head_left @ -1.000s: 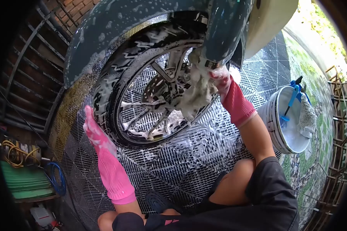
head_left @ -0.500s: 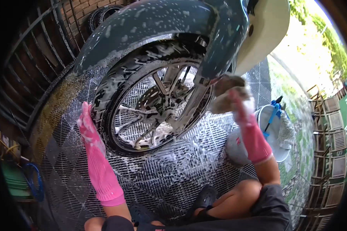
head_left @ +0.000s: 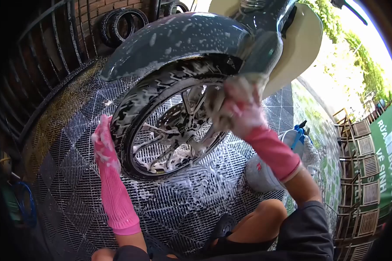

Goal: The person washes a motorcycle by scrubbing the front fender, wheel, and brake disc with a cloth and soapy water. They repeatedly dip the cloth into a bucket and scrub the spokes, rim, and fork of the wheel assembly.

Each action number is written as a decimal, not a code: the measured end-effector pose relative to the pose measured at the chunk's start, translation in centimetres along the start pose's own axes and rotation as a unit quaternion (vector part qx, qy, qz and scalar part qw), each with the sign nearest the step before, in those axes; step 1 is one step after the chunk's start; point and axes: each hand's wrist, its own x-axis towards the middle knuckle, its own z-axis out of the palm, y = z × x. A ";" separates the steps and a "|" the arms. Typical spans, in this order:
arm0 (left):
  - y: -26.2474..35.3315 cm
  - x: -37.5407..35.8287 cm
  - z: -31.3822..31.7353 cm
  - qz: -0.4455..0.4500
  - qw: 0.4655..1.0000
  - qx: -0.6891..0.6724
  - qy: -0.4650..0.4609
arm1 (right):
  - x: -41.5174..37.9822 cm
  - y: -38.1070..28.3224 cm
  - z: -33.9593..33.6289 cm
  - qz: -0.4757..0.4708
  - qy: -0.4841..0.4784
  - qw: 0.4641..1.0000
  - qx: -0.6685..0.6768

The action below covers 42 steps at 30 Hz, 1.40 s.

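Observation:
A foamy motorbike front tyre [head_left: 137, 95] and its multi-spoke wheel rim [head_left: 191, 139] stand before me under a blue-grey mudguard [head_left: 178, 39]. My left hand [head_left: 103, 139], in a long pink rubber glove with foam on it, rests against the left side of the tyre, fingers stretched upward along it. My right hand [head_left: 241, 111], gloved in the same pink, is closed on a soaked grey-brown cloth [head_left: 220, 106]. It presses the cloth at the fork leg, over the wheel's upper right. Motion blurs this hand, and it hides part of the fork.
A grey bucket [head_left: 263, 174] with a blue-handled brush [head_left: 298, 135] stands to the right. Loose tyres [head_left: 124, 26] lie at the back near a metal railing [head_left: 52, 48]. Suds cover the grid floor mat [head_left: 183, 195]. A blue hose [head_left: 28, 204] is at the left, and a green banner [head_left: 385, 152] hangs at the right.
My right hand has moved left with the cloth, from beside the fork onto it. My left hand stays against the tyre. The view has shifted a little.

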 end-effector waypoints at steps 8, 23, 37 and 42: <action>-1.3 1.3 -0.6 -0.022 0.999 -0.008 0.030 | 4.4 7.7 -5.2 -0.049 0.184 0.982 -0.015; -8.8 7.6 -3.0 0.101 0.983 0.151 0.028 | 24.0 -15.5 -12.6 -0.070 -0.179 0.969 0.154; -5.8 5.4 -2.1 0.034 0.996 0.071 -0.031 | 21.1 7.8 -7.6 0.135 -0.136 0.865 0.465; -3.3 2.6 -1.1 0.051 0.997 0.047 0.044 | 22.1 -10.2 -12.9 -0.035 -0.216 0.953 0.210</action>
